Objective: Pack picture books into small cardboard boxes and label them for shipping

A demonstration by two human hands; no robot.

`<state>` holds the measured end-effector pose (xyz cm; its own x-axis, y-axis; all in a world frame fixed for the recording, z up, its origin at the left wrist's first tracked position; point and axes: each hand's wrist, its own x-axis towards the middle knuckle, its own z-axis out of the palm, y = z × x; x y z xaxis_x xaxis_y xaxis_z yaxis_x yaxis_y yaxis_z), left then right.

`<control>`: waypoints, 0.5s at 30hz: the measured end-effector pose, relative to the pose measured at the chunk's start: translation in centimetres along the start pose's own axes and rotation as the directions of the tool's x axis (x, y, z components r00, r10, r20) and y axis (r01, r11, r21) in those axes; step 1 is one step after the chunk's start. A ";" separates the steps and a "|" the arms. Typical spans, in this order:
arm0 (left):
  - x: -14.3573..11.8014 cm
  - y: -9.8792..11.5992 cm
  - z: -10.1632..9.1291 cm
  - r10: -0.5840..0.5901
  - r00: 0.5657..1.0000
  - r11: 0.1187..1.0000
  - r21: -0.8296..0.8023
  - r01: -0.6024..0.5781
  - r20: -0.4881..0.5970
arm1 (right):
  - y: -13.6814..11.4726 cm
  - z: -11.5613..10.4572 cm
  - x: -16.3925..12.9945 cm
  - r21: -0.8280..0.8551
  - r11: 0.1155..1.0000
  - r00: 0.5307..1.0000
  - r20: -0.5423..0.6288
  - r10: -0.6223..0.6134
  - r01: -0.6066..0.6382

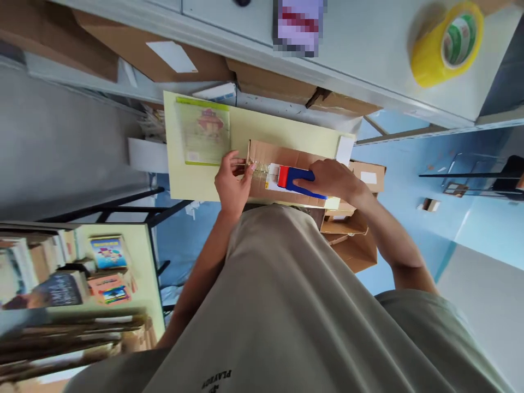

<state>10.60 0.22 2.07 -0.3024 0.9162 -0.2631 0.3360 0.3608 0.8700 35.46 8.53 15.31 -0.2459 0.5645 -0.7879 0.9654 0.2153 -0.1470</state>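
One cardboard box (286, 172) lies near the front edge of one pale yellow table (262, 131). One blue-and-red tape dispenser (297, 180) rests on it, clasped by the right hand (333, 180); the left hand (233, 183) pinches the tape end at the box's left edge. One plastic-wrapped book (202, 131) lies well left, bare tabletop between

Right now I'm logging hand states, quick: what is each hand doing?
Left hand: fingers pinched on the end of the clear tape, pressing it to the cardboard box.
Right hand: closed around the blue tape dispenser.
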 end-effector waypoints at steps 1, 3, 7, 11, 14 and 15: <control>-0.3 0.0 0.4 -0.016 0.999 1.000 0.012 0.016 -0.032 | 0.2 0.2 0.1 0.022 1.000 1.000 -0.012 -0.017 0.018; -0.6 -0.2 1.2 -0.031 0.998 0.999 0.035 0.033 -0.063 | 0.6 0.6 0.1 0.064 0.996 0.998 -0.041 -0.051 0.053; -0.6 -1.0 2.4 -0.029 0.993 0.997 0.063 0.036 -0.114 | 1.2 1.1 0.0 0.116 0.988 0.993 -0.066 -0.094 0.102; -0.1 -1.8 3.3 -0.046 0.966 0.994 0.087 0.071 -0.255 | 2.7 1.8 -0.1 0.147 0.975 0.985 -0.072 -0.157 0.166; 0.3 -2.0 3.9 -0.061 0.946 0.992 0.086 0.093 -0.318 | 5.7 3.0 -1.1 0.167 0.962 0.973 -0.117 -0.199 0.217; 0.3 -2.1 4.0 -0.060 0.941 0.991 0.093 0.096 -0.332 | 7.2 3.3 -1.8 0.176 0.958 0.969 -0.140 -0.205 0.228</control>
<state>13.37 0.49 -1.49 -0.6011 0.7826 -0.1618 0.3865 0.4620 0.7982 43.19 6.41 13.69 -0.4484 0.6146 -0.6490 0.8836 0.1951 -0.4257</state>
